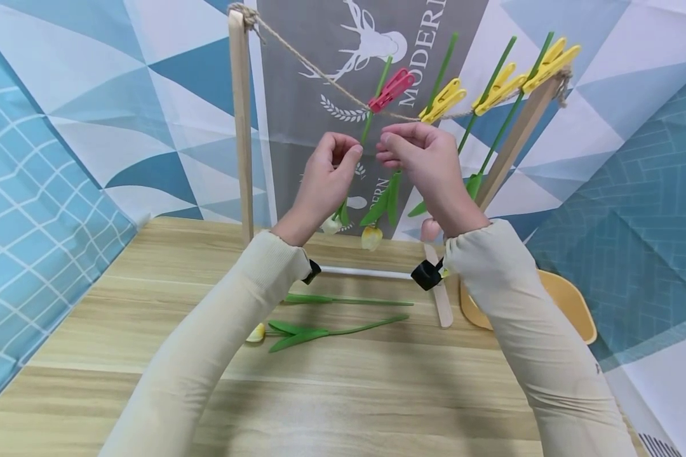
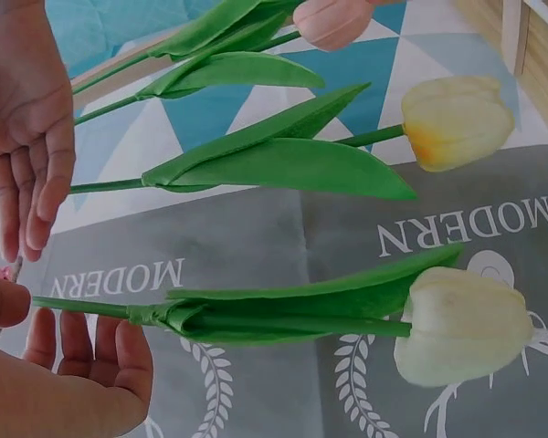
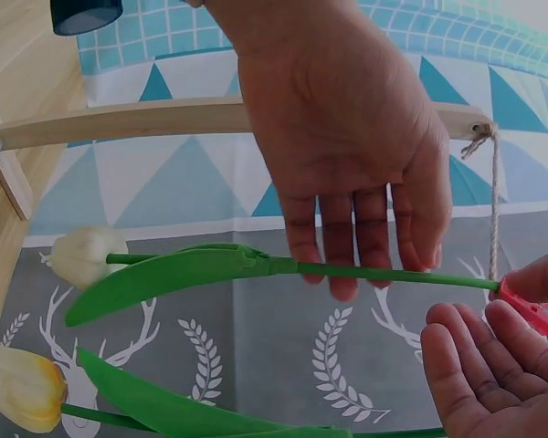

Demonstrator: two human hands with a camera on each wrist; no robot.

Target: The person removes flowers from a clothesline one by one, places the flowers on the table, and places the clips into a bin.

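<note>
A white tulip (image 2: 466,324) hangs head down, its stem clipped to a twine line by a red clothespin (image 1: 391,90). My left hand (image 1: 329,174) is beside that stem, fingers relaxed and tips close against it; whether they touch is unclear. To the stem's right, just below the clothespin, my right hand (image 1: 425,155) has loosely bent fingers with nothing between them. A yellow-white tulip (image 1: 371,238) hangs from a yellow clothespin (image 1: 444,100) behind the right hand. Further right, yellow clothespins (image 1: 498,89) hold more stems, one with a pink tulip (image 2: 333,20).
The twine (image 1: 297,54) runs between a left wooden post (image 1: 241,127) and a right wooden post (image 1: 517,139). On the wooden table (image 1: 331,406) lie a yellow tulip (image 1: 300,336) and another green stem (image 1: 371,303). An orange basin (image 1: 577,311) stands right. A white rod (image 1: 366,272) crosses low.
</note>
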